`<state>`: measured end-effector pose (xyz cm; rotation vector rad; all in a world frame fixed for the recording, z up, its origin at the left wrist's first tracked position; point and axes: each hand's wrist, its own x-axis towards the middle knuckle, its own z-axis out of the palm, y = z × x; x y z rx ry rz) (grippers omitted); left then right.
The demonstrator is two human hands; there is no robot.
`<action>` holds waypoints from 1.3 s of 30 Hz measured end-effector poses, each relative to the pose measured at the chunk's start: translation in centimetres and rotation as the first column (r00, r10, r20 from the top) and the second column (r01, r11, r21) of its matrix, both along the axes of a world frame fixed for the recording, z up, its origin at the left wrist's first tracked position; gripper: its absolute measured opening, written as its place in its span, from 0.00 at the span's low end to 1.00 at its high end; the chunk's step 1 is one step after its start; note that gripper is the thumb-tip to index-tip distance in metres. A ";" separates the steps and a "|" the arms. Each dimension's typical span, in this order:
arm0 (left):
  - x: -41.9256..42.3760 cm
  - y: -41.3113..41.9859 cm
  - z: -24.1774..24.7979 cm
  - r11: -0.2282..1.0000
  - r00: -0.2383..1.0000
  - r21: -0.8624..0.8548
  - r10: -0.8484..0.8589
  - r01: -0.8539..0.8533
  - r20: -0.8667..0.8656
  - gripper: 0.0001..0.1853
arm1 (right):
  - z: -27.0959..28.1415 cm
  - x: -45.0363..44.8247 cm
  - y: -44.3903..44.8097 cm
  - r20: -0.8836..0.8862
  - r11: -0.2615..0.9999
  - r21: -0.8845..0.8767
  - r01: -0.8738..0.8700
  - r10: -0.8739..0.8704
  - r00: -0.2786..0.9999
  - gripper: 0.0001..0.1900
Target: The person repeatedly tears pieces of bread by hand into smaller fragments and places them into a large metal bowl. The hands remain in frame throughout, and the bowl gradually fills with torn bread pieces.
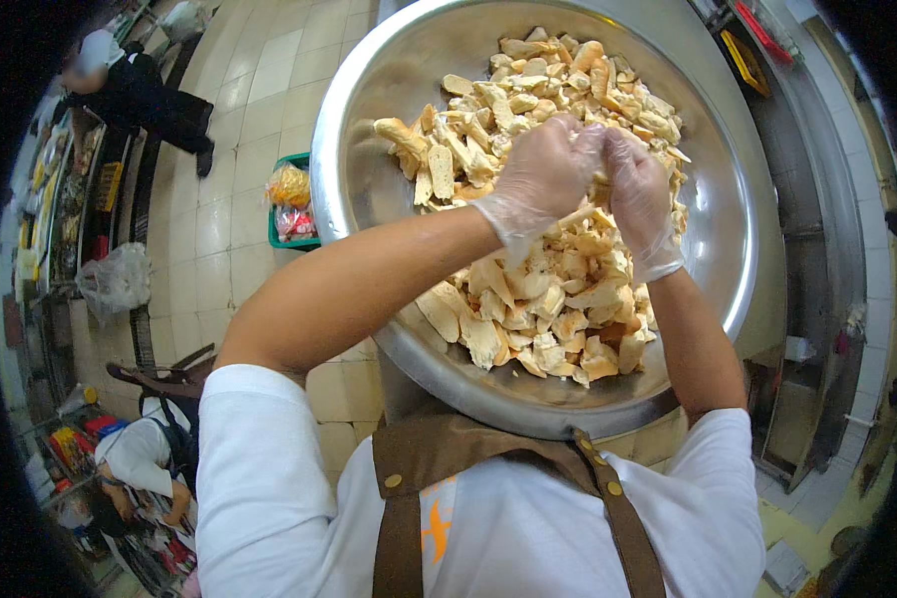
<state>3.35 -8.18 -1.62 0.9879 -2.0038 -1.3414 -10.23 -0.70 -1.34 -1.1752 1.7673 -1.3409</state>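
Observation:
Torn bread pieces (pixel 546 299) lie heaped in a wide stainless steel basin (pixel 717 194) in front of me. My left hand (pixel 549 172) and my right hand (pixel 639 194), both in clear plastic gloves, meet knuckle to knuckle above the middle of the heap. Their fingers are curled around a piece of bread, mostly hidden by the gloves. Some torn pieces show pale crumb; others have golden-brown crust.
A green crate (pixel 293 238) with bagged goods stands on the tiled floor (pixel 224 194) left of the basin. Two people (pixel 131 93) are by the shelves at left. A metal counter or rack (pixel 807 299) runs along the right, near a tiled wall.

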 end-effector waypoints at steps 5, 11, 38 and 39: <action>1.2 -1.5 0.5 0.882 0.879 0.380 -0.394 0.278 0.269 0.21 | 3.4 -0.3 1.8 -0.949 0.741 -0.216 -0.635 -0.006 0.316 0.18; 4.9 -2.1 0.1 0.797 0.866 0.484 -0.479 0.360 0.145 0.22 | 2.5 0.0 2.5 -0.893 0.864 -0.178 -0.472 0.060 0.445 0.17; 9.0 -12.4 -1.6 0.693 0.821 -0.616 0.060 0.375 0.567 0.26 | -4.3 -4.9 -15.4 -0.587 0.772 0.465 -0.434 0.635 0.501 0.22; 8.6 -11.5 -1.7 0.554 0.881 -0.755 0.078 0.351 0.466 0.27 | -3.4 -4.3 -13.8 -0.560 0.787 0.329 -0.522 0.608 0.563 0.21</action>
